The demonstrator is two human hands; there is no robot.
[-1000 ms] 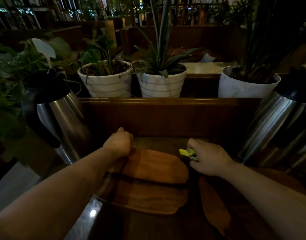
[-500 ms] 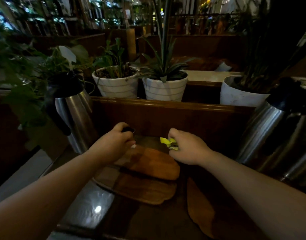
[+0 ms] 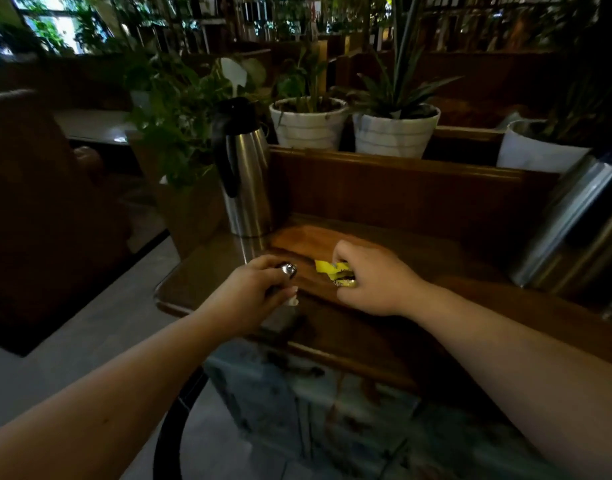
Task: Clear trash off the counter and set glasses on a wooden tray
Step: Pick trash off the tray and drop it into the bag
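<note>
My right hand [image 3: 373,278] is closed around a crumpled yellow wrapper [image 3: 334,270] that sticks out to the left of the fist. My left hand [image 3: 252,292] grips a small shiny, silvery piece of trash [image 3: 289,270], with a bit of white showing under the fingers. Both hands hover over the near left part of the dark wooden counter [image 3: 200,282]. A wooden tray [image 3: 308,237] lies on the counter just beyond the hands. No glasses are visible.
A steel thermos jug [image 3: 245,178] with a black handle stands at the counter's back left. More steel jugs [image 3: 574,223] stand at the right. White plant pots [image 3: 308,123] sit on the ledge behind. A black curved rim [image 3: 169,427] shows below the counter.
Both hands have lifted off the trays and drawn back toward me and leftward, each carrying its piece of trash. The view has swung left and pulled back, showing the floor and counter edge.
</note>
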